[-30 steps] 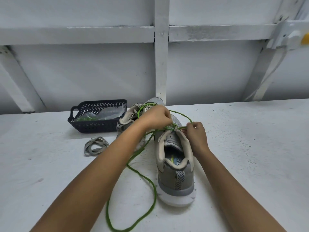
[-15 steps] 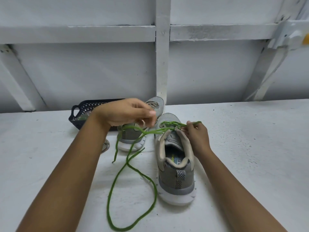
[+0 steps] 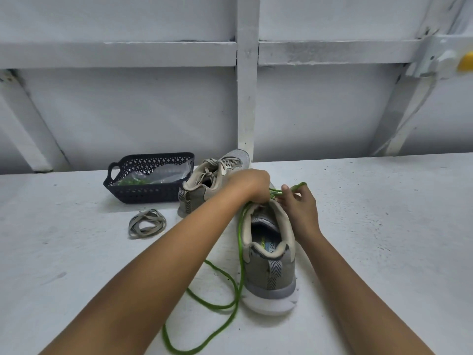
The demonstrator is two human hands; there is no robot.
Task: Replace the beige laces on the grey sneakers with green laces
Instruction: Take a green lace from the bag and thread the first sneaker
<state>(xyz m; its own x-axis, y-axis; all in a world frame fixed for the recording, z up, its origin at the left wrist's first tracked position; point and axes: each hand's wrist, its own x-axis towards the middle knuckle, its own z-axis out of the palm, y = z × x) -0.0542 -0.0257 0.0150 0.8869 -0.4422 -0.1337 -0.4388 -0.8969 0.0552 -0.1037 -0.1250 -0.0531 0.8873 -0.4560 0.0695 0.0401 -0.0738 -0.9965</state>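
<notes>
The right hand pinches the short end of the green lace beside the left hand, which is curled round the strand over the eyelets of the near grey sneaker; a hard left-hand pull on the long slack could drag that end back through.

You've got a dark plastic basket w/ lattice walls & a loop handle sitting on the white speckled table, back left. Clear plastic bag is crumpled inside it. Behind that there's a white wall w/ a vertical post & a crossbeam. Yellow blob top right, too blurry to ID.
</notes>
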